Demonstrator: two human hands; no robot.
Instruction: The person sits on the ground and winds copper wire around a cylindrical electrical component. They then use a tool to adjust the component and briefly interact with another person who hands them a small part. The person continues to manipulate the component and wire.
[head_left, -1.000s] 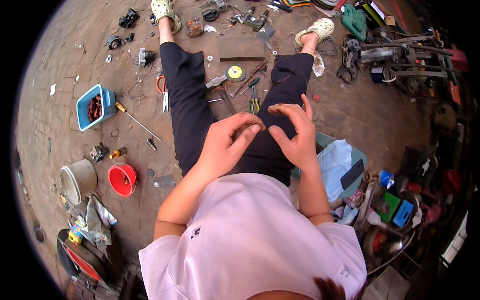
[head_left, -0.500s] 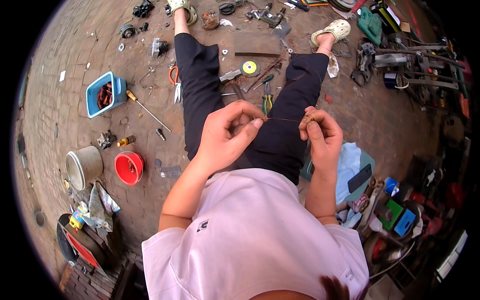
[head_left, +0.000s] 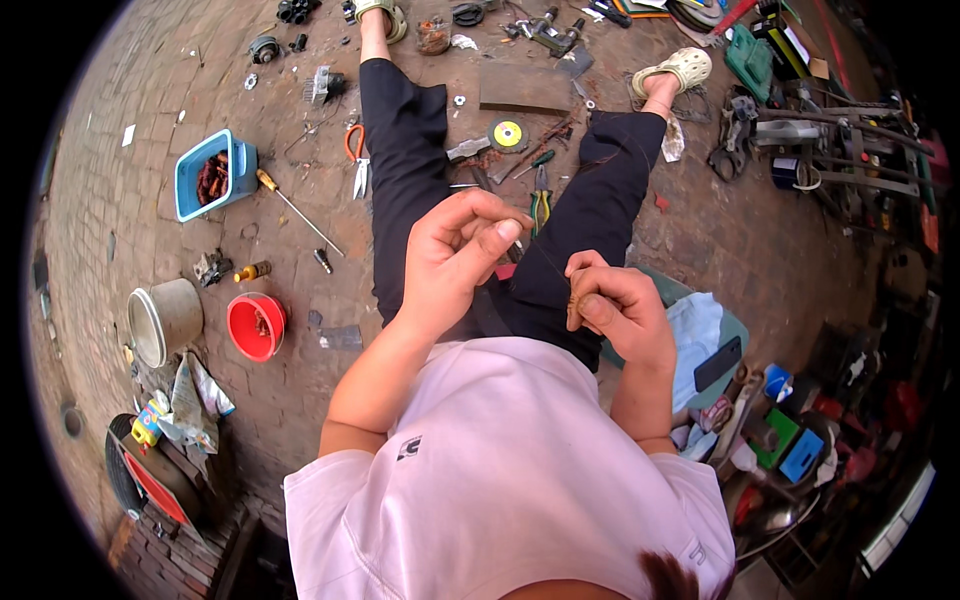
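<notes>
My left hand (head_left: 452, 255) is raised over my lap, thumb and forefinger pinched on the end of a thin copper wire. Lower and to the right, my right hand (head_left: 630, 308) is closed, with brownish wire (head_left: 576, 298) bunched at its fingertips. The strand between the hands is too fine to follow against my dark trousers. Beyond them, between my legs, lie pliers (head_left: 541, 203) with green and yellow handles, and a screwdriver (head_left: 542, 158) with a green handle. A cutting disc (head_left: 507, 135) with a yellow centre sits farther off.
Left of my legs are orange-handled scissors (head_left: 358, 165), a long screwdriver (head_left: 300, 213), a blue basin (head_left: 250, 170) holding reddish-brown pieces, a red bucket (head_left: 240, 325) and a white bucket (head_left: 178, 312). On my right, a phone (head_left: 718, 364) rests on blue cloth (head_left: 690, 335). Metal parts crowd the far right.
My right hand has moved down and left, toward me, and turned inward. The wire that was stretched level between the hands no longer shows clearly. My left hand stays nearly in place.
</notes>
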